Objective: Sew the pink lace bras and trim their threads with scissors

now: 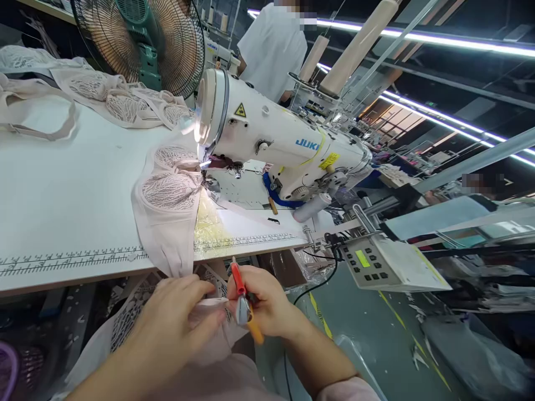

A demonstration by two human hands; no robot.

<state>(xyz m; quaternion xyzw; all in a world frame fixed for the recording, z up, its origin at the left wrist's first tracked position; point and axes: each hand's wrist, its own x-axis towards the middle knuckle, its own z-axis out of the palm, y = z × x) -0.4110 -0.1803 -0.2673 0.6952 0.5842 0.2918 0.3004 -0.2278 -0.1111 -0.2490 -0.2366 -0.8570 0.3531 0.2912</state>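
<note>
My left hand pinches the edge of a pale pink lace bra that hangs off the front of the white sewing table into my lap. My right hand is closed on small thread snips with red and orange handles, their blades right against the fabric between my hands. The bra's lace cups lie on the table just left of the needle of the white JUKI sewing machine.
More pink lace bras are piled at the table's back left, in front of a green fan. A control panel sits to the right of the table. Thread cones stand behind the machine. A person in a white shirt works beyond.
</note>
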